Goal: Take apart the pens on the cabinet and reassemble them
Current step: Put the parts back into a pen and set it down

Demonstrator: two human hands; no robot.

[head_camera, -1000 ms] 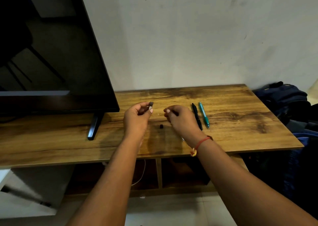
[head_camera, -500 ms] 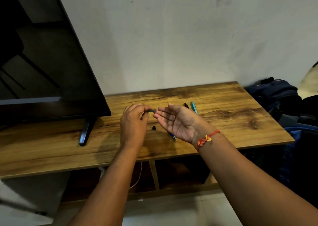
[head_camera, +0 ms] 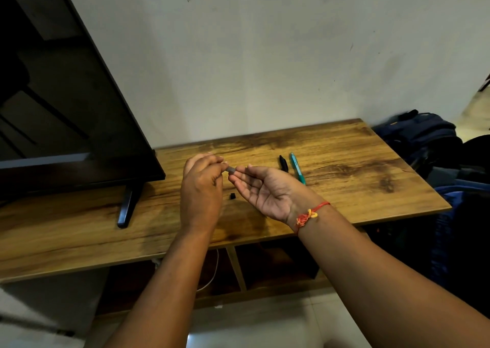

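a: what's on the left?
b: a dark television [head_camera: 66,95], screen unlit, propped on a slim black foot [head_camera: 127,207].
a: and behind?
b: a pale, scuffed wall [head_camera: 265,55]. a navy backpack [head_camera: 421,132] slumps at the right, a white cable [head_camera: 212,276] hangs low down, above light floor tiles [head_camera: 252,326].

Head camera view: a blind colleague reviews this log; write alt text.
A person's left hand pinches a small grey pen piece beside their open, palm-up right hand, above a wooden cabinet top. A tiny black part, a black pen and a teal pen lie on it.
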